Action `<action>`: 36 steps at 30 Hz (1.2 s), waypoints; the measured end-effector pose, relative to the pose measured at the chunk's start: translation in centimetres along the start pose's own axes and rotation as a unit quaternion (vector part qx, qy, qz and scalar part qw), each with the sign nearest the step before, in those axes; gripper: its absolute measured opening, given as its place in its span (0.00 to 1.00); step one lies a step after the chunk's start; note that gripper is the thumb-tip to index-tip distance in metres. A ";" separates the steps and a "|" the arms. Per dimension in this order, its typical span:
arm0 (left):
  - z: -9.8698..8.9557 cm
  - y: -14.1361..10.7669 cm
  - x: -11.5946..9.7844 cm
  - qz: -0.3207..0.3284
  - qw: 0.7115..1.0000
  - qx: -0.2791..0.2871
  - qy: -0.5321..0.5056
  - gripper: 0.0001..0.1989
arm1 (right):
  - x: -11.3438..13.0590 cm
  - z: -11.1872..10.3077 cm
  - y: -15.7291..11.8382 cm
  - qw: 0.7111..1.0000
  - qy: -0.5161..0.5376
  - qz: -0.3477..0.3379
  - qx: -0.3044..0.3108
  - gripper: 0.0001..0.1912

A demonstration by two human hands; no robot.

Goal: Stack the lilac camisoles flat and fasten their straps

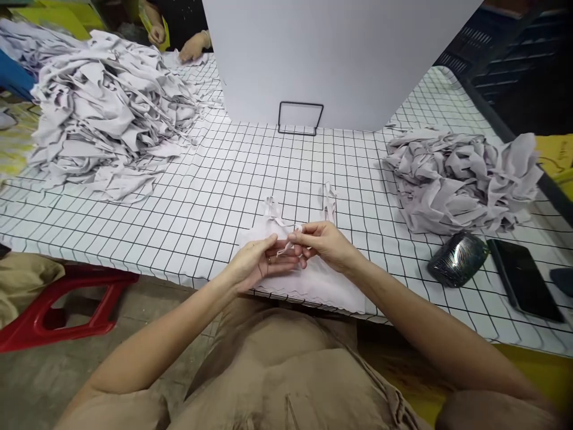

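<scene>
A pale pinkish-white garment with thin straps, which looks like a camisole (pixel 335 286), lies at the table's front edge in front of me. Two bunched strap ends (pixel 330 200) rest on the cloth at its far side. My right hand (pixel 329 242) pinches a thin strap between thumb and fingers just above the garment. Close against it, my left hand (pixel 264 260) is turned palm up, its thumb pressed to the strap by the index finger and the other fingers loosely curled. A short loose end of strap (pixel 286 248) shows between both hands.
A large heap of pale garments (pixel 102 113) lies on the left, a smaller pile (pixel 461 176) on the right. Near it are a dark shiny rounded object (pixel 459 258) and a phone (pixel 524 278). A white panel (pixel 331 60) stands behind; a co-worker's hand (pixel 193 48) shows beyond.
</scene>
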State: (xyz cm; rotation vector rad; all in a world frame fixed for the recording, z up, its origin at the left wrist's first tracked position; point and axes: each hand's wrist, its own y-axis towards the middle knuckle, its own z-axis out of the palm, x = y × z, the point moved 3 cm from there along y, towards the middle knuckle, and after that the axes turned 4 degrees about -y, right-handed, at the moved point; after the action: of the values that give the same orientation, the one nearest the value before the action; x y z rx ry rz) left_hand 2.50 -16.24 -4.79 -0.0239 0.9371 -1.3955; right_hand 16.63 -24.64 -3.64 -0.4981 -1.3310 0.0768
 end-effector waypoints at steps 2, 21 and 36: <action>-0.4 -0.4 0.3 -0.008 1.000 0.014 0.024 0.17 | 0.1 -0.2 0.2 1.000 0.018 0.003 -0.020 0.23; -1.2 0.7 0.8 0.131 0.977 -0.020 0.168 0.25 | 0.1 -1.3 1.1 1.000 0.018 0.004 -0.022 0.26; -2.0 -0.2 -1.4 0.292 0.873 -0.053 0.387 0.09 | 1.1 -0.2 0.5 0.843 -0.399 -0.360 -0.009 0.05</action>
State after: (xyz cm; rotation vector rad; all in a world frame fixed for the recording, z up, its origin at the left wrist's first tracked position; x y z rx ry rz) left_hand 1.41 -14.13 -5.22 0.7319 1.5203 -0.7575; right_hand 17.22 -23.90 -2.88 0.0885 -2.2710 -0.3969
